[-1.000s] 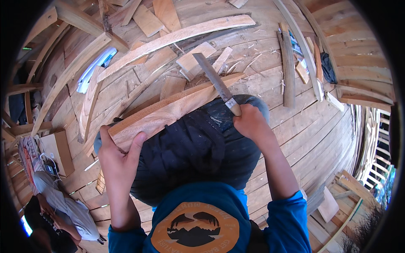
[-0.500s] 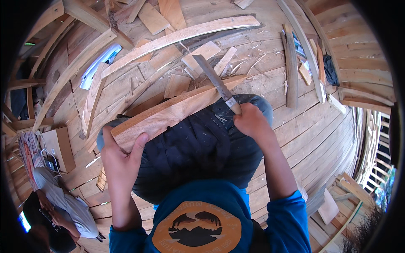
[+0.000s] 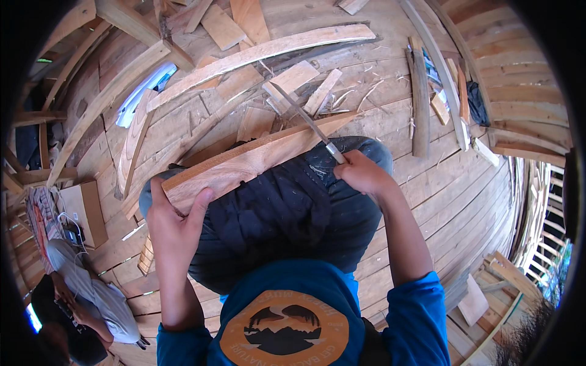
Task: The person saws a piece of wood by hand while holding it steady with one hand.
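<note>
A tapered wooden board lies slantwise across my knees, its narrow tip toward the far right. My left hand grips the wide near end, thumb on the pale sawn face and fingers out of sight behind it. In my right hand is a long-bladed knife, held by a handle mostly hidden in my fist. Its blade, now seen nearly edge-on, crosses the board near the tip and points away to the far left. A metal collar joins blade and handle. Dark cloth covers my lap under the board.
Wood offcuts and shavings lie on the plank floor beyond my knees. A long curved board stretches behind them. Grey poles rest at the right. Another person sits at the lower left, beside a cardboard box.
The knife has rotated from showing its broad, toothed blade to nearly edge-on, and its tip has swung slightly left. My right hand has turned with it. My left hand and the board stay almost still.
</note>
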Available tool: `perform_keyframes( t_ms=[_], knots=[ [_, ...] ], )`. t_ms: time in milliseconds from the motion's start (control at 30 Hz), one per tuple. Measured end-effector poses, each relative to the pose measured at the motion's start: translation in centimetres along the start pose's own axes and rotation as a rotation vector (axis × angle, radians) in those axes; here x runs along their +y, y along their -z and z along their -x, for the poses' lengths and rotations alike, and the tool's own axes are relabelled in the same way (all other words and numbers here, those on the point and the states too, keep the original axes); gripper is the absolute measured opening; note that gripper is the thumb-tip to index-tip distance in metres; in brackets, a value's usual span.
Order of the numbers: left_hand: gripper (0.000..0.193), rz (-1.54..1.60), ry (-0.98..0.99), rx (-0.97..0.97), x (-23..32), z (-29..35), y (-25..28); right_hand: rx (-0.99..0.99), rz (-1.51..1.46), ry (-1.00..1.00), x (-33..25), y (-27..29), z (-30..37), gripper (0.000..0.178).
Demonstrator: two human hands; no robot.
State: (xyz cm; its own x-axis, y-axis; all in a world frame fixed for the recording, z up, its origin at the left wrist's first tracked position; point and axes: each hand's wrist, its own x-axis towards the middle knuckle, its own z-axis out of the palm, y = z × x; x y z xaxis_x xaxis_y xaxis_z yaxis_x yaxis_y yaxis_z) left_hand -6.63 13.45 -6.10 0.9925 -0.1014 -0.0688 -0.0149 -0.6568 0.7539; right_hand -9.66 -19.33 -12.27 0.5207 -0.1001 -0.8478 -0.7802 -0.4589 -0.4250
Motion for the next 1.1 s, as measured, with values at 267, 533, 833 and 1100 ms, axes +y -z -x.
perform_keyframes(
  t_ms=[267, 533, 833, 1100],
  knots=[
    [0.052, -0.055, 0.025, -0.013, 0.3, 0.1, 0.1, 0.537, 0.443, 0.077, 0.9, -0.6, 1.0, 0.03],
    [0.053, -0.03, -0.01, 0.024, 0.0, 0.6, -0.4, 0.281, 0.27, 0.147, 2.4, -1.8, 0.1, 0.026],
    [0.054, 0.008, -0.028, 0.018, 0.7, 0.1, -0.1, 0.12, 0.149, 0.058, 0.9, 0.2, 1.0, 0.026],
    [0.052, -0.066, -0.048, 0.037, 1.0, 0.3, -0.2, 0.195, 0.165, 0.251, 2.0, -1.9, 0.6, 0.023]
  ],
)
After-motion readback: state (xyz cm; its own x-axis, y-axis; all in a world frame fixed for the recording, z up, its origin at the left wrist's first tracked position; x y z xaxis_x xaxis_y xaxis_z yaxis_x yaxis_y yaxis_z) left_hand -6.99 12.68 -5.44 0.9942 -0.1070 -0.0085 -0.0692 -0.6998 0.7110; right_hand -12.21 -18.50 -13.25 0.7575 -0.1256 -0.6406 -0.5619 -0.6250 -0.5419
